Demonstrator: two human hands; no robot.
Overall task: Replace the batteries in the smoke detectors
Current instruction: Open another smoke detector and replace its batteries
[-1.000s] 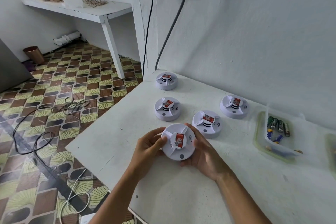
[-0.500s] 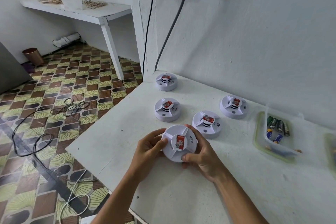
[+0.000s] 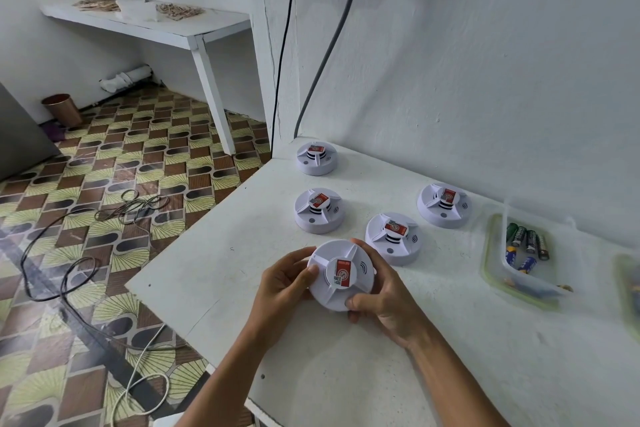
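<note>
A round white smoke detector [image 3: 341,274] with a red label is held just above the white table [image 3: 221,274], face up. My left hand [image 3: 284,284] grips its left rim, thumb on top. My right hand [image 3: 384,302] wraps its right and near side, thumb on the front edge. Several more white detectors rest on the table beyond it: one close behind [image 3: 394,238], one to the left [image 3: 319,210], one near the corner [image 3: 316,158], one toward the wall [image 3: 444,205]. A clear plastic container [image 3: 530,284] to the right holds several batteries [image 3: 526,243].
The table's left edge drops to a patterned tile floor with loose cables [image 3: 69,281]. Two cords [image 3: 322,55] hang from wall plugs down to the table's back corner. Another container [image 3: 628,288] sits at the far right edge. A white shelf [image 3: 145,24] stands across the room.
The detector has turned slightly in my hands, its label swinging round, and my right thumb has shifted onto the front rim. The rest stays put.
</note>
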